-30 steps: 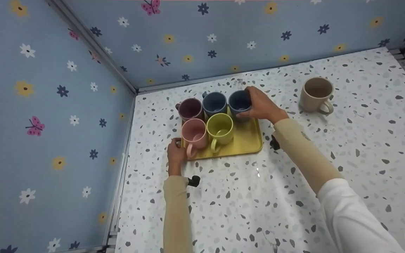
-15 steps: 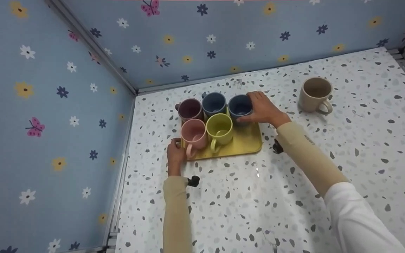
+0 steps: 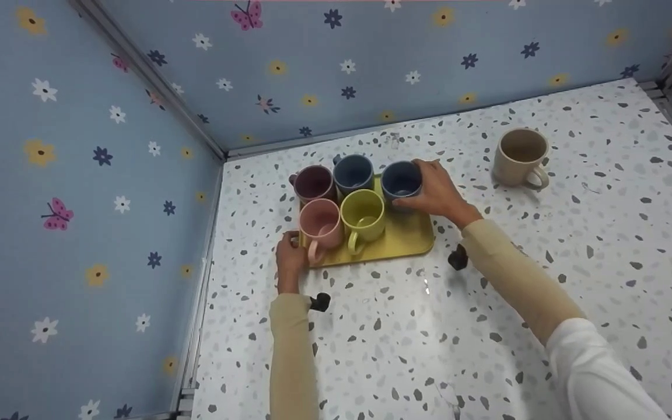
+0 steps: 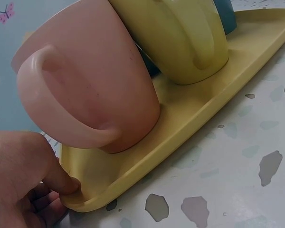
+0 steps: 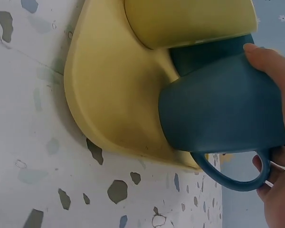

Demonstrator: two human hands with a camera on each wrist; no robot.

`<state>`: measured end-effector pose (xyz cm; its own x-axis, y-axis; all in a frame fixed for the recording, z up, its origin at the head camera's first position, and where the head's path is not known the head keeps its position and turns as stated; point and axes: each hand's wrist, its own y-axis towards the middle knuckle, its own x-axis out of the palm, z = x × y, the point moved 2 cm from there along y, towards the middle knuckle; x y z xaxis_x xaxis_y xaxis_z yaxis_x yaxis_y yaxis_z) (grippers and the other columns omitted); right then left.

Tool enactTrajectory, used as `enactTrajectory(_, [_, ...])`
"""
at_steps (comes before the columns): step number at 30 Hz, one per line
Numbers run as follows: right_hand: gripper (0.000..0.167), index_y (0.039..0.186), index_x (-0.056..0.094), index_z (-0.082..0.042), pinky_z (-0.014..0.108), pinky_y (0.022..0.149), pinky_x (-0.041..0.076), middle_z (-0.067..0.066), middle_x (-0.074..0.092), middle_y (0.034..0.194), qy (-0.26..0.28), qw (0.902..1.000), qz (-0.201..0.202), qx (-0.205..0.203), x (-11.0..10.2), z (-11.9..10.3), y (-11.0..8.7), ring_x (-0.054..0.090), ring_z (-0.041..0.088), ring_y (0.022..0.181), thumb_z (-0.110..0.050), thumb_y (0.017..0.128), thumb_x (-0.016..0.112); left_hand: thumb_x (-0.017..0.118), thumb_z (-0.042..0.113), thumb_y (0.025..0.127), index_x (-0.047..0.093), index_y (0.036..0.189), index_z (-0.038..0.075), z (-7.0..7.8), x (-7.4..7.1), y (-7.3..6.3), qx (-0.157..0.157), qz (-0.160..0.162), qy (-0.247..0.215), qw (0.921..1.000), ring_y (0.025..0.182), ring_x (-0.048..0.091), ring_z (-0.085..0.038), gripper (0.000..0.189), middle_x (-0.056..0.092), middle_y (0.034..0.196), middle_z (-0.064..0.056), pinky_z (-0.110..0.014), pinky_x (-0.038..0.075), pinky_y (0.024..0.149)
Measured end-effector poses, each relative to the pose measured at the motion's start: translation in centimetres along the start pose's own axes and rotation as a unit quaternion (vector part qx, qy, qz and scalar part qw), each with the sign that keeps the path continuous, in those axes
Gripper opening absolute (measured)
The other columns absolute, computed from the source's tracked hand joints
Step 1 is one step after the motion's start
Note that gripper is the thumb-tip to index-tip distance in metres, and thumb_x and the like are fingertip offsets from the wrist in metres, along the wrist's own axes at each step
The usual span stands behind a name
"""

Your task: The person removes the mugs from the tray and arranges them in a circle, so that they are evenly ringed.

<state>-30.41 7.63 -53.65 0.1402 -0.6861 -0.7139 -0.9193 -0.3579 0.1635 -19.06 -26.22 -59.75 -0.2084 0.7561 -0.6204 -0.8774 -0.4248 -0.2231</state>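
Observation:
My left hand (image 3: 291, 256) pinches the near left corner of a yellow tray (image 4: 154, 154), with its thumb inside the rim and the other fingers curled outside. My right hand (image 3: 438, 189) grips a dark blue mug (image 5: 223, 104) at the tray's back right, thumb near the rim and fingertips on the handle side. That mug's handle (image 5: 237, 183) points outward. Beside it on the tray are a yellow mug (image 3: 363, 213), a pink mug (image 4: 92, 80), a maroon mug (image 3: 314, 184) and a second blue mug (image 3: 353, 173).
A beige mug (image 3: 521, 156) stands apart at the right on the speckled white table (image 3: 382, 344). Flower-patterned blue panels (image 3: 347, 70) rise behind the table and along its left side. The tray's front right corner (image 3: 415, 239) is bare.
My right hand has brought the dark blue mug a short way toward me over the tray's right part. The left hand stays at the tray corner; the other mugs keep their places.

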Motion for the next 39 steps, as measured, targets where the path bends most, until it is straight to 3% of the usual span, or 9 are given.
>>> enactTrajectory(6, [0.102,0.139,0.044,-0.008,0.05,0.105,0.034,0.011,0.052,0.132,0.012,0.9992,0.022,0.031,-1.1,-0.2,-1.2,0.042,0.029,0.126,-0.059,0.059,0.082,0.044,0.001,0.083,0.055,0.126,0.005,-0.4,0.4,-0.1,-0.005,-0.012,-0.002,0.9999,0.104,0.055,-0.029,0.044,0.06,0.113,-0.018,-0.042,0.044,0.092])
enactTrajectory(13, [0.103,0.139,0.043,-0.008,0.053,0.106,0.03,0.012,0.051,0.134,0.023,0.9967,0.058,0.051,-3.2,-0.2,-2.6,0.039,0.031,0.128,-0.058,0.058,0.083,0.046,0.0,0.081,0.055,0.126,0.005,-0.5,0.2,-0.5,-0.014,-0.013,-0.023,0.9995,0.105,0.057,-0.03,0.046,0.062,0.115,-0.019,-0.041,0.045,0.091])
enactTrajectory(22, [0.101,0.137,0.046,-0.005,0.056,0.104,0.029,0.016,0.053,0.131,0.009,0.9909,0.112,0.074,-4.7,1.5,-4.9,0.039,0.035,0.127,-0.057,0.059,0.083,0.047,0.001,0.083,0.056,0.124,0.004,-0.6,-0.1,-0.2,0.003,-0.003,-0.011,0.9999,0.101,0.057,-0.03,0.042,0.062,0.111,-0.02,-0.042,0.044,0.089])
enactTrajectory(31, [0.098,0.135,0.048,-0.007,0.056,0.104,0.028,0.015,0.055,0.129,0.006,0.9875,0.13,0.089,-5.7,2.2,-7.3,0.039,0.035,0.126,-0.058,0.059,0.083,0.047,0.0,0.081,0.057,0.123,0.003,-0.3,-0.3,-0.1,0.01,0.003,-0.003,0.9999,0.096,0.056,-0.029,0.043,0.062,0.105,-0.02,-0.041,0.044,0.085])
enactTrajectory(39, [0.104,0.138,0.044,-0.007,0.058,0.099,0.03,0.017,0.052,0.131,0.002,0.9824,0.137,0.127,-6.7,3.0,-9.1,0.038,0.035,0.124,-0.061,0.058,0.082,0.048,0.0,0.081,0.058,0.123,0.003,-0.1,-0.3,0.1,0.013,0.0,0.001,0.9999,0.101,0.057,-0.03,0.043,0.063,0.111,-0.02,-0.042,0.044,0.091])
